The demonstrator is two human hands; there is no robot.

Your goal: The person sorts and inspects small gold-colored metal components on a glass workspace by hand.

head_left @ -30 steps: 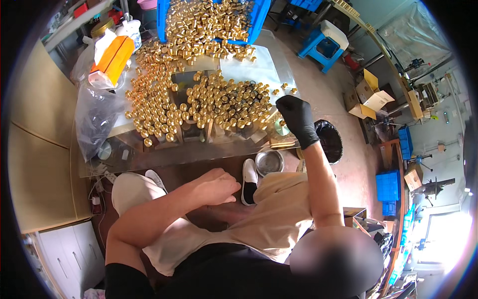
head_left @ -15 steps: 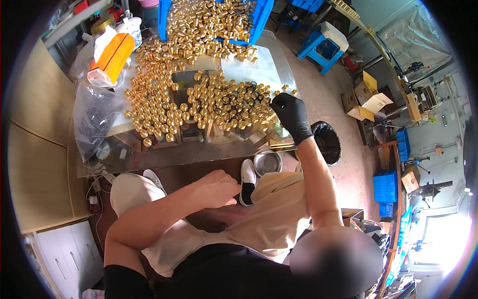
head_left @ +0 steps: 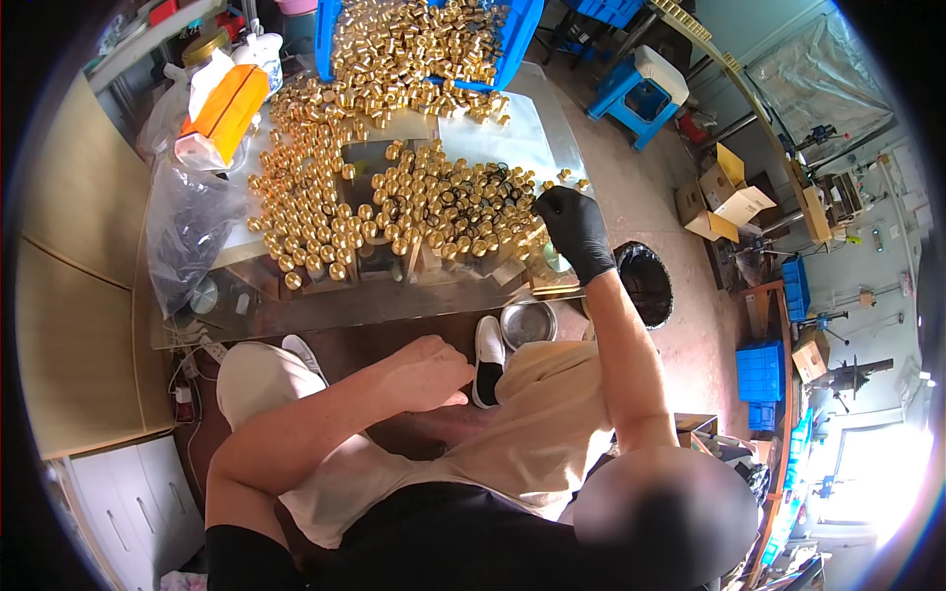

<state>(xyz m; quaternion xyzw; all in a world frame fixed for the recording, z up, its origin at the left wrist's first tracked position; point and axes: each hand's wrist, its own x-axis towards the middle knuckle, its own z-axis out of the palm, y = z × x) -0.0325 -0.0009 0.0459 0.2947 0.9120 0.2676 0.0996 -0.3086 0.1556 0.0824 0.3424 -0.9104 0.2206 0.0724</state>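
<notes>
My gloved right hand (head_left: 575, 234), in black, is at the right end of a heap of brass caps (head_left: 458, 212) on the glass-topped table. Its fingers are pinched together; whatever they hold, if anything, is hidden. Dark rings (head_left: 498, 182) lie mixed among the caps in this heap. My bare left hand (head_left: 426, 374) is away from the table's near edge, above my lap, with its back showing. Its fingers are curled under, so its inside cannot be seen. A few loose caps (head_left: 565, 174) lie just beyond the right hand.
A blue crate (head_left: 523, 44) full of brass parts stands at the far side. An orange tissue pack (head_left: 225, 116) and a clear plastic bag (head_left: 185, 231) lie at the left. Right of the table are a black-lined bin (head_left: 645, 286) and a blue stool (head_left: 636, 97). A metal bowl (head_left: 529, 323) is below the table edge.
My right hand has shifted very slightly toward me and stays pinched at the heap's edge. The left hand keeps its place, and the heap looks the same.
</notes>
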